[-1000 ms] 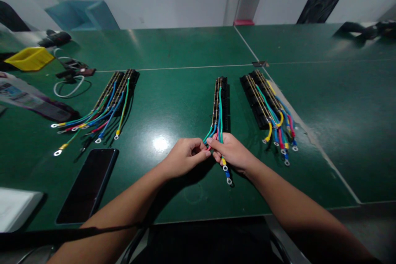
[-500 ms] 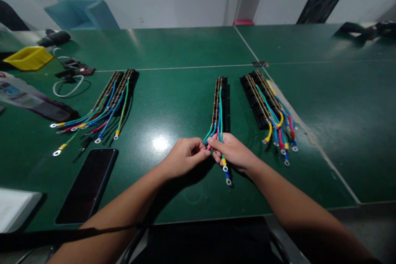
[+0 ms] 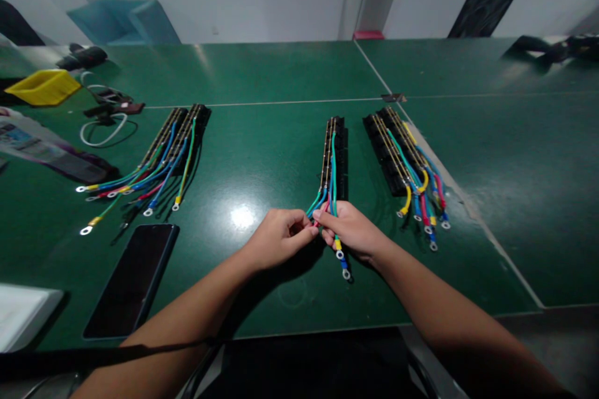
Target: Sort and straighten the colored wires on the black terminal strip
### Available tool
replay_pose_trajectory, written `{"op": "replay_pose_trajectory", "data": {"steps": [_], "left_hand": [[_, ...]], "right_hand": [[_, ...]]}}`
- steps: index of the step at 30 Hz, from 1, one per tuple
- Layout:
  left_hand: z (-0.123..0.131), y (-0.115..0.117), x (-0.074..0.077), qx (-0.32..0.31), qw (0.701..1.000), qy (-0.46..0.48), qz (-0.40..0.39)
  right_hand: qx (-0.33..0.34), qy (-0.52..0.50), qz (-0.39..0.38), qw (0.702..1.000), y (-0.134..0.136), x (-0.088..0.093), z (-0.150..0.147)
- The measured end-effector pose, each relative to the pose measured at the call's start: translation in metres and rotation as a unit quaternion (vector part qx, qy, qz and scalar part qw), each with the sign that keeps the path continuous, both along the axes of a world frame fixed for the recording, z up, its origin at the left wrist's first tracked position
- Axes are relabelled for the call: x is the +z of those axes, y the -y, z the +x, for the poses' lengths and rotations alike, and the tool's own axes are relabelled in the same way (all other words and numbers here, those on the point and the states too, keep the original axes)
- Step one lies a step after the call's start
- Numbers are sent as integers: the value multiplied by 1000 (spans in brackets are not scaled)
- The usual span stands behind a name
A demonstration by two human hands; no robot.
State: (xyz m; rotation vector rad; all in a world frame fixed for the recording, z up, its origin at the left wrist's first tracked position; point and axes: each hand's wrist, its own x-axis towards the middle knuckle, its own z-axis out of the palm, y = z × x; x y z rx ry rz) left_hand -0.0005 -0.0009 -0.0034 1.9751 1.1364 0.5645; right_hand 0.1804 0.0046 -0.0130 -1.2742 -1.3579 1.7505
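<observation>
A black terminal block (image 3: 345, 165) with brass-coloured strips lies in front of me, its blue, green and red wires running toward me. My left hand (image 3: 283, 237) is closed, thumb and forefinger pinched at the red wire (image 3: 326, 206) and the bent ends beside it. My right hand (image 3: 353, 230) is closed around the wires at the block's near end, its thumb on the red one. Below it hang two ring terminals, one with a yellow sleeve (image 3: 338, 244) and one with a blue sleeve (image 3: 344, 264). The other wire ends are hidden by my fingers.
Two wired terminal blocks (image 3: 390, 148) lie to the right and two more (image 3: 180, 131) to the left. A phone (image 3: 133, 280), a white box (image 3: 25, 315), a plastic bag (image 3: 47, 146), a yellow bin (image 3: 44, 88) and a white cable (image 3: 103, 143) are on the left. The green table (image 3: 262, 156) has seams.
Almost nothing differs. Both hands keep their grip at the same spot, and the hanging ring terminals have shifted very slightly.
</observation>
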Motion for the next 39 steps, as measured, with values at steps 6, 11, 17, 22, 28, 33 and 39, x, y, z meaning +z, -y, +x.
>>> {"op": "replay_pose_trajectory", "data": {"steps": [6, 11, 17, 22, 28, 33, 39], "left_hand": [[1, 0, -6, 13, 1000, 7, 3], [2, 1, -5, 5, 999, 3, 32], [0, 3, 0, -9, 994, -17, 109], [0, 1, 1, -6, 987, -37, 157], [0, 0, -1, 3, 989, -62, 133], [1, 1, -1, 2, 987, -66, 146], [1, 1, -1, 0, 987, -55, 153]], "right_hand": [[-1, 7, 11, 1000, -1, -1, 0], [5, 10, 15, 1000, -1, -2, 0], [6, 3, 8, 1000, -1, 1, 0], [1, 2, 2, 1000, -1, 2, -1], [3, -2, 7, 1000, 0, 2, -1], [1, -2, 12, 1000, 0, 0, 0], [-1, 7, 8, 1000, -1, 0, 0]]}}
